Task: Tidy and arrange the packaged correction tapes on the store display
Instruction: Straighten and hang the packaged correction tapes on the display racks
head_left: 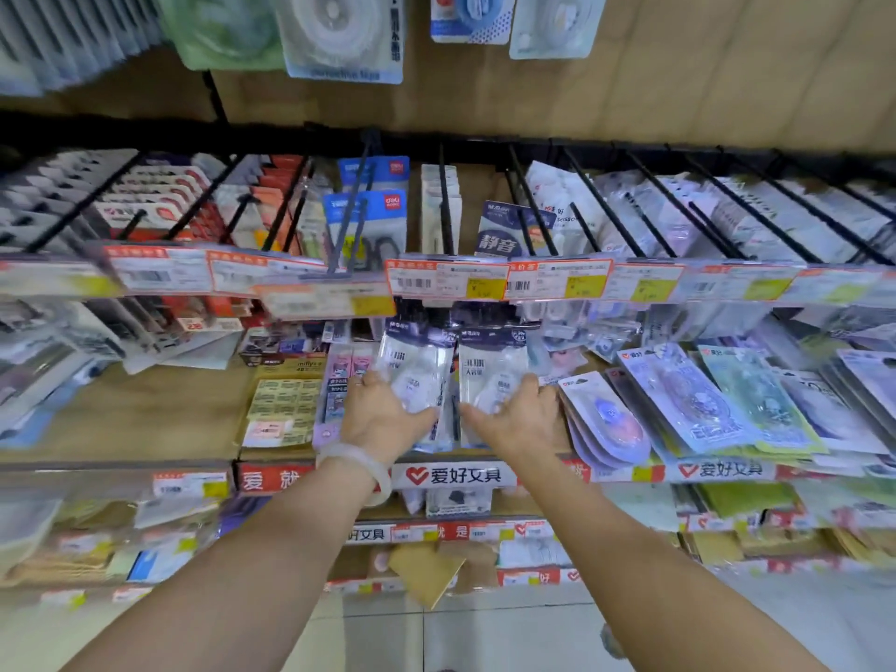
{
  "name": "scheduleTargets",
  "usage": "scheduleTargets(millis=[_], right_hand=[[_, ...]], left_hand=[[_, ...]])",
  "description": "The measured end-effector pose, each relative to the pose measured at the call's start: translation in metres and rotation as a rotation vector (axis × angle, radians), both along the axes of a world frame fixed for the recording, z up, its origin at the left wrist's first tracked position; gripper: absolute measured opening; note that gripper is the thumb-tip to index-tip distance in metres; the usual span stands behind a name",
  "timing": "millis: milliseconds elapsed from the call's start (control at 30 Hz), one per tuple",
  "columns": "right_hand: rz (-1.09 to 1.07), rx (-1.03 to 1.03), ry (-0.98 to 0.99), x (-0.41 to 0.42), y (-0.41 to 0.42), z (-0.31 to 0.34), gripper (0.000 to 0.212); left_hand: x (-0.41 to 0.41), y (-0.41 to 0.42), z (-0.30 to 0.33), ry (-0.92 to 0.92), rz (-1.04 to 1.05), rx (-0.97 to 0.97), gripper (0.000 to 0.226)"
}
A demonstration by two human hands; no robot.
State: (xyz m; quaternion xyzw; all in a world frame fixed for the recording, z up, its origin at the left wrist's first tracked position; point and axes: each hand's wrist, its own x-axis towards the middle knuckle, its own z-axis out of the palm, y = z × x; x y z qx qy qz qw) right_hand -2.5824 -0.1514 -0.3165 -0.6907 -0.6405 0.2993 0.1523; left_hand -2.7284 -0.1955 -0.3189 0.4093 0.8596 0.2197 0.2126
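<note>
Left hand (383, 414) gripping left correction tape pack (414, 368), fingers curled round lower edge. Right hand (519, 409) gripping right pack (492, 368) likewise. Packs standing upright above fingertips, side by side. Best squaring edges together before seating.

The two correction tape packs (417, 375) (492, 375) are clear plastic with dark navy header cards and white lettering. The price labels (446, 281) along the black hooks (601, 206) are white with orange-red borders and yellow patches, and the shelf edge strip (460, 475) is white with a red heart logo. A pale, milky bangle (361, 460) circles the left wrist.
</note>
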Motion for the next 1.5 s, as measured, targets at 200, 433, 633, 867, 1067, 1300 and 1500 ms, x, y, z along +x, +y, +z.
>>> scheduleTargets(millis=[200, 433, 633, 867, 1067, 1300, 1500], right_hand=[[0.001, 0.094, 0.149, -0.008, -0.061, 0.019, 0.101], [-0.034, 0.216, 0.296, -0.023, -0.127, 0.023, 0.086], [0.007, 0.33, 0.393, -0.039, -0.152, 0.051, 0.094], [0.07, 0.499, 0.416, -0.05, -0.141, 0.117, 0.102], [0.094, 0.654, 0.461, -0.06, -0.107, 0.174, 0.095], [0.159, 0.727, 0.471, -0.075, -0.061, 0.231, 0.096], [0.177, 0.748, 0.468, -0.096, -0.035, 0.258, 0.101]], left_hand=[[-0.006, -0.06, 0.017, -0.061, -0.001, 0.167, 0.09], [-0.012, -0.131, 0.032, 0.0, -0.037, 0.371, 0.076], [-0.023, -0.156, 0.058, -0.048, -0.017, 0.425, 0.089], [-0.035, -0.151, 0.121, -0.005, -0.011, 0.618, 0.099], [-0.047, -0.127, 0.182, 0.064, 0.03, 0.783, 0.103], [-0.063, -0.098, 0.235, 0.092, 0.078, 0.803, 0.108], [-0.077, -0.077, 0.254, 0.147, 0.118, 0.851, 0.106]])
